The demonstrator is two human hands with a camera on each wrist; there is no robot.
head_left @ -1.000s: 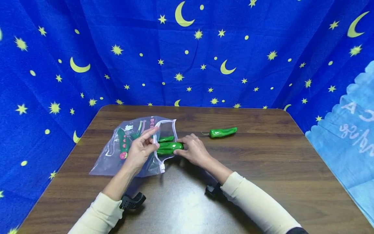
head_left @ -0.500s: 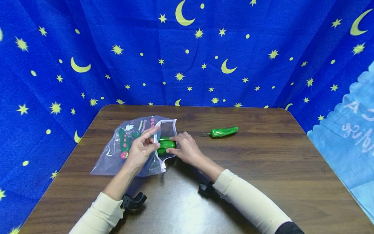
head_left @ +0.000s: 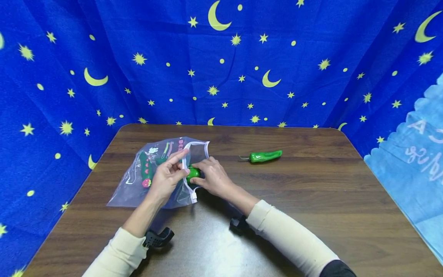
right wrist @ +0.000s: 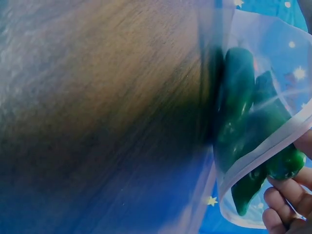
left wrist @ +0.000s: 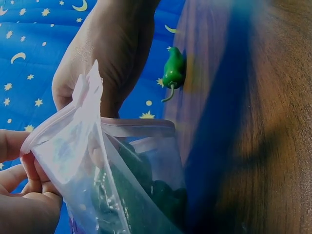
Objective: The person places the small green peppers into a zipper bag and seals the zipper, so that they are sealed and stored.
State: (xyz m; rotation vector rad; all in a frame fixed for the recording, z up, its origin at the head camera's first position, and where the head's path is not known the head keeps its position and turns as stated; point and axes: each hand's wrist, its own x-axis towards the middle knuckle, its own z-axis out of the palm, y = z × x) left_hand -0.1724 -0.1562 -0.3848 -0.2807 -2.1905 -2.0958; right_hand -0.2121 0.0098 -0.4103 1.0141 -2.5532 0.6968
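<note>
A clear zip bag (head_left: 124, 194) with a pale pink rim and printed pictures lies on its side on the table, its mouth facing right. My left hand (head_left: 166, 179) pinches the upper layer of that rim between thumb and fingers, lifting the mouth apart. At the mouth, my right hand (head_left: 215, 177) holds a green pepper (head_left: 193, 174) by its near end, most of its length inside the bag. Through the plastic in the right wrist view, other green peppers (right wrist: 238, 80) show beside it. Another green pepper (head_left: 265, 156) with a thin stem lies on the table to the right.
The brown wooden table (head_left: 311, 200) has a bright glare near its front. A blue curtain (head_left: 155, 42) with yellow moons and stars stands around the back and sides. Light blue cloth (head_left: 415, 161) hangs at the right. Black wrist devices (head_left: 157, 237) sit below the hands.
My right hand has moved left into the bag's mouth, pushing the green pepper further in. My left hand has kept its pinch on the rim.
</note>
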